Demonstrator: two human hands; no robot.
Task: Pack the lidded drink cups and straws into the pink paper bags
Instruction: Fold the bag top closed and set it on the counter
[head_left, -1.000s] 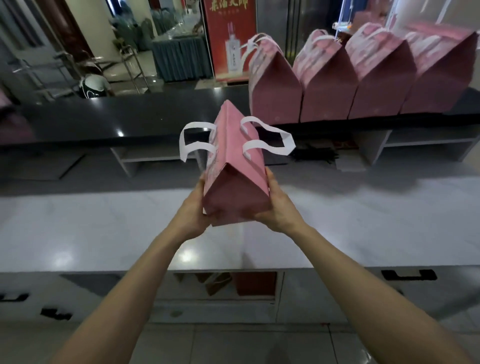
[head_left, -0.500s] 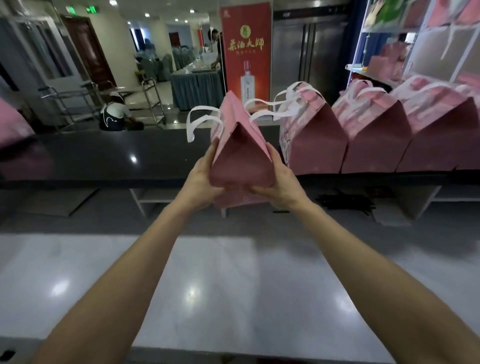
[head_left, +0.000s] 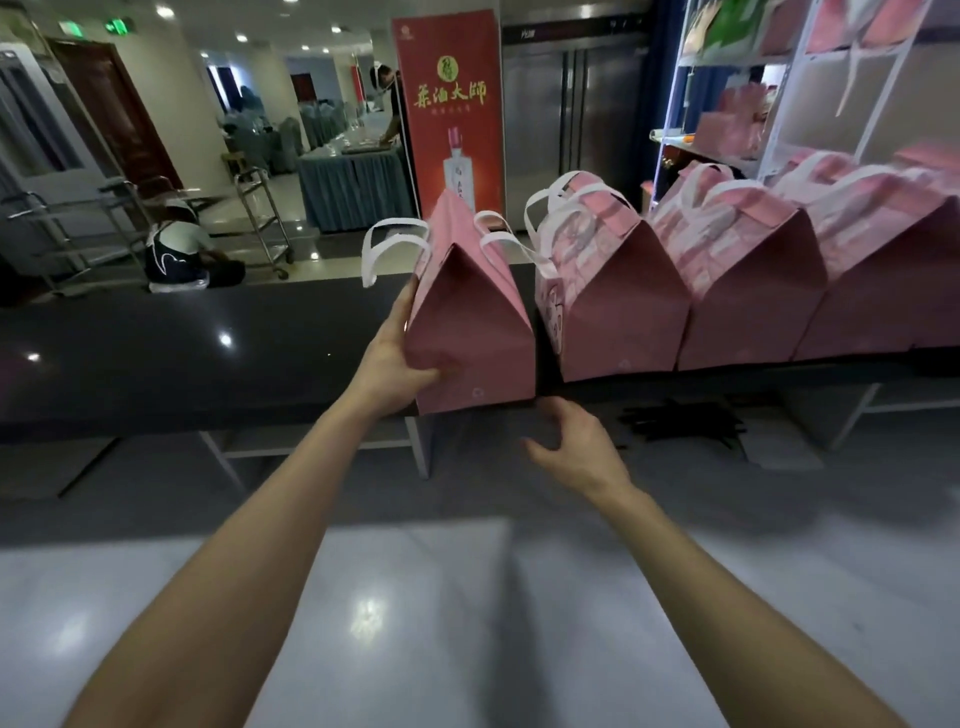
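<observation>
the person is wearing no sleeves on the forearms, so both are showing bare up to the frame edge. the left hand (head_left: 387, 364) and right hand (head_left: 579, 449) are wearing no gloves, rings or watch.

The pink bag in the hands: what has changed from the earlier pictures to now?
The pink paper bag went up from over the white table and forward to the dark counter, at the left end of the row of closed bags. The right hand has let go and hangs open below it. The left hand still holds its left side. The row has not moved.
</observation>
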